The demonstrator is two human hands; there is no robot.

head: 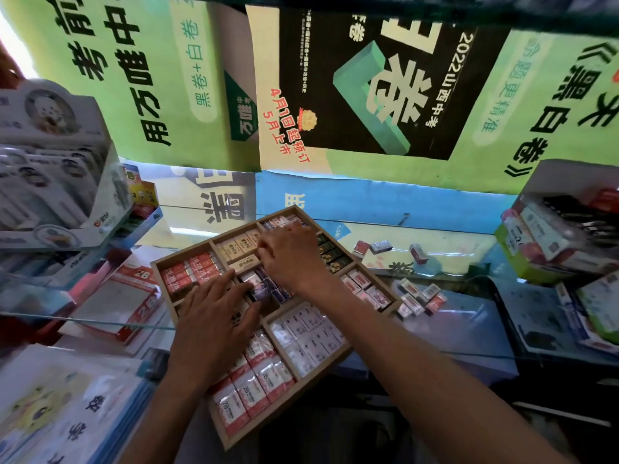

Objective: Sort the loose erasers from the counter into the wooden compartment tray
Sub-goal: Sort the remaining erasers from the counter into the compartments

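- Head view: wooden compartment tray [375, 343] sits angled on the glass tabletop [452, 316], most compartments already packed with wrapped erasers.
- Left hand [214, 316] lies flat, fingers spread, palm down on the near-left compartments; it pins the tray and grips nothing I can see.
- Right hand [294, 256] is over the tray's centre, fingers curled down at the beige erasers [239, 244] and the dark purple erasers [268, 288]. Can't tell if it has one pinched; the fingertips are hidden.
- Step looks like seating or squaring pieces in the middle compartments. To do it well: keep the left hand bracing, press each eraser flush to its row, match wrapper type per compartment.
- Loose erasers still out: a red-and-white cluster [418, 296] just beside the tray's right corner, on the right hand's side.
- Three more scattered [380, 246] farther back on the tabletop, right of the tray, apart from both hands.
- Judgement: the near cluster is the easy next grab for the right hand; the red-and-white compartment [366, 286] sits right next to it.
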